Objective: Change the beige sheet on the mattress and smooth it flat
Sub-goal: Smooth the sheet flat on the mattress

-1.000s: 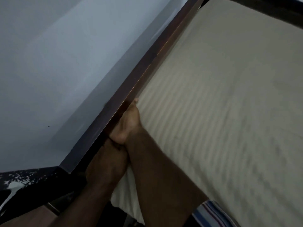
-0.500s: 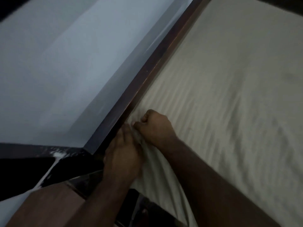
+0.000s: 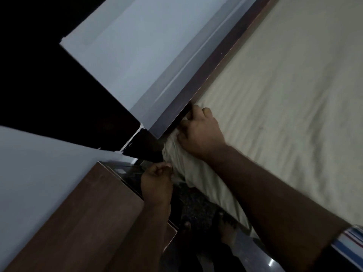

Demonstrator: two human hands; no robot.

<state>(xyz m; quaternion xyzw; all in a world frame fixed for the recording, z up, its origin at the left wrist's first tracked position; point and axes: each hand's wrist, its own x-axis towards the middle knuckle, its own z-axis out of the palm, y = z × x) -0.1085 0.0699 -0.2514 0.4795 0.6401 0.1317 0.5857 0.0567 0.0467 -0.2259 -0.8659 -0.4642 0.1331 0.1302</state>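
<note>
Nearest the camera, below the bed corner: striped sleeve (image 3: 351, 238) at the right forearm, low at the right edge of view.
Brown cabinet top (image 3: 82, 218): left of the corner, close beside the left forearm.
Floor between cabinet and mattress: dark and speckled; details too dim to tell.
Left hand (image 3: 157, 177): just below the corner, fingers curled tight, pinching the bunched edge of the beige sheet (image 3: 275, 107) where it hangs at the mattress side.
Right hand (image 3: 200, 132): at the corner itself, on top of the mattress; fingers curled round gathered sheet, knuckles up, fingertips against the dark wooden bed frame (image 3: 198, 85).
Sheet at the corner: crumpled into folds between the two hands, hanging down the mattress side below the right forearm.
Sheet beyond the corner: spread over the mattress top, up and right from the corner, with shallow ripples near the right hand and flatter cloth farther out.
Bed frame: running from the corner up toward the top right, touching the sheet's edge along its length.
Pale wall (image 3: 137, 46): behind the frame, left of it.
Lighting: dim, with black shadow left of the corner.
</note>
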